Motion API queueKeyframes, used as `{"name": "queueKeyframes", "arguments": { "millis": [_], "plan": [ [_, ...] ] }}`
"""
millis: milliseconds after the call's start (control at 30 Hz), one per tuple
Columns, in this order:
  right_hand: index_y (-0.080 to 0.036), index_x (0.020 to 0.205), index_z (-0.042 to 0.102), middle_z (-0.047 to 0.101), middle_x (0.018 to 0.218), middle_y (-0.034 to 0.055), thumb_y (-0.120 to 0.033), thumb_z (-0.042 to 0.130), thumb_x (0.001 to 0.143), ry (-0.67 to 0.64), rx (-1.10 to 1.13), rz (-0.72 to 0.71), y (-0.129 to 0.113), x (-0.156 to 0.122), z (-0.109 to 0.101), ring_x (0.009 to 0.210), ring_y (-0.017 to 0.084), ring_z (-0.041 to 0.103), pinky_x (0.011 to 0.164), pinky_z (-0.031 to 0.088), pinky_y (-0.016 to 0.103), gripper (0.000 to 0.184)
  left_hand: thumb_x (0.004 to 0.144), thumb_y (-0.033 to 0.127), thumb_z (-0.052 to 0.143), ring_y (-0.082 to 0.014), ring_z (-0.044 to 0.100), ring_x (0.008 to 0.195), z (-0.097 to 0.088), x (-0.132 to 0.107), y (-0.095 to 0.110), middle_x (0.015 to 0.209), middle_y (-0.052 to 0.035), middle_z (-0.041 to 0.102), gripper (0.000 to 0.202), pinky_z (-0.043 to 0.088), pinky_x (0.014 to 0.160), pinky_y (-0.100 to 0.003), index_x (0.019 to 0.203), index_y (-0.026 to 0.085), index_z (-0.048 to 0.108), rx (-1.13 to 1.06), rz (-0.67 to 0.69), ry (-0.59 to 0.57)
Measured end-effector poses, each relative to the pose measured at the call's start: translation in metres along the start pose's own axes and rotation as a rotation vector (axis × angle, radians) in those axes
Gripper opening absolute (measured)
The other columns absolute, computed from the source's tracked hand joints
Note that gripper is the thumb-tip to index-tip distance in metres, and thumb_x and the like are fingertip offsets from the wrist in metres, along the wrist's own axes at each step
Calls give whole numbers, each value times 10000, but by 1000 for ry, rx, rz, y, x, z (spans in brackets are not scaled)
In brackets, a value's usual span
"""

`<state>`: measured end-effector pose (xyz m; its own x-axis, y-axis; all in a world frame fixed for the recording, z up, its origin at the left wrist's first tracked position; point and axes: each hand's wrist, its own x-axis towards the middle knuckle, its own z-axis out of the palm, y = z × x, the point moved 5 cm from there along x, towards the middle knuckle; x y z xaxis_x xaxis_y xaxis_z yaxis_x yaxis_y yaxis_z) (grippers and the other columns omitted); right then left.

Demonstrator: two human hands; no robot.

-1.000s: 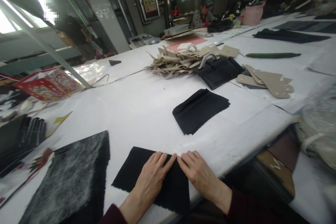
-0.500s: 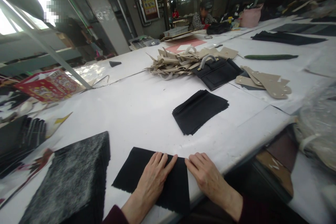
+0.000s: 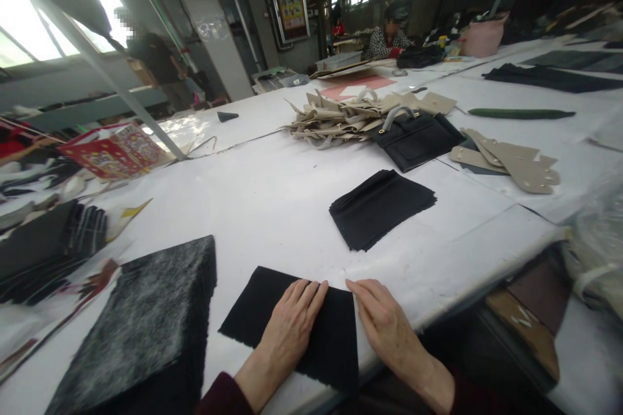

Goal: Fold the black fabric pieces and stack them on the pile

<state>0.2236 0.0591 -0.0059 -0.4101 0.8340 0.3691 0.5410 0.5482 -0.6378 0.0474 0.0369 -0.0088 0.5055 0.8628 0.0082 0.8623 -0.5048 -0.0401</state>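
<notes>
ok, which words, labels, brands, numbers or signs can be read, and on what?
None readable.
Wall poster: lettering, too small and blurred to read.
Red bag: busy print, too blurred to read.
Black sheet under left hand: no text visible.

We see a black sheet [image 3: 338, 337] that looks like cloth, smooth and dull, with a raggedy bottom edge. The black stack [image 3: 382, 207] looks like the same dull stuff, with just a little shine. The big pile [image 3: 146, 318] has a rough-looking top, fuzzy and patchy like felt. Our white table [image 3: 233, 201] is smooth and a bit shiny. The black bag [image 3: 421, 142] looks like smooth leather with a soft shine, and its gold clip [image 3: 382, 131] looks like metal. The tan pieces [image 3: 520, 161] look leathery and dull. The clear plastic [image 3: 603, 227] is crinkly and glossy. We can't tell if the red bag [image 3: 114, 149] is paper or plastic.
</notes>
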Motion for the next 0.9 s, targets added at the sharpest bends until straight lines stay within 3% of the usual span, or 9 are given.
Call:
{"name": "queueKeyframes", "arguments": {
  "millis": [233, 433, 600, 767, 900],
  "plan": [
    [-206, 1187, 573, 597, 1052, 79, -125, 404, 959, 40, 59, 72, 18, 0, -14, 973, 198, 576, 857, 497, 355, 295, 799, -13, 416, -242, 417, 1281, 6, -6, -7, 1394, -65, 500, 632, 329, 1107, -385, 1397, 191, 451, -92, -23, 44],
    [-190, 1000, 613, 574, 917, 56, -92, 445, 938, -111, -139, -112, 0, 3, -5, 854, 191, 546, 778, 460, 346, 204, 839, 12, 441, -248, 432, 1280, -5, -6, -3, 1379, -68, 491, 556, 386, 1088, -422, 1332, 258, 514, -172, -76, 71],
    [-178, 847, 580, 525, 831, 33, -42, 451, 911, -270, -225, -166, -2, 15, 5, 785, 170, 513, 709, 423, 298, 198, 922, 226, 527, -298, 415, 1308, -15, -8, 6, 1403, -88, 438, 394, 356, 1102, -539, 1300, 338, 545, -221, -119, 127],
    [-182, 812, 555, 512, 836, 23, -30, 453, 907, -380, -263, -201, 5, 25, 5, 773, 152, 510, 688, 408, 272, 206, 944, 299, 534, -302, 393, 1340, -16, -13, 5, 1448, -98, 399, 405, 349, 1105, -551, 1346, 351, 513, -244, -104, 134],
    [-182, 810, 541, 520, 847, 31, -7, 463, 883, -417, -385, -332, 4, 26, 6, 754, 160, 492, 661, 396, 277, 205, 945, 306, 539, -299, 377, 1359, -21, -13, 5, 1474, -85, 391, 413, 302, 1126, -569, 1355, 354, 511, -264, -90, 145]
  ]
}}
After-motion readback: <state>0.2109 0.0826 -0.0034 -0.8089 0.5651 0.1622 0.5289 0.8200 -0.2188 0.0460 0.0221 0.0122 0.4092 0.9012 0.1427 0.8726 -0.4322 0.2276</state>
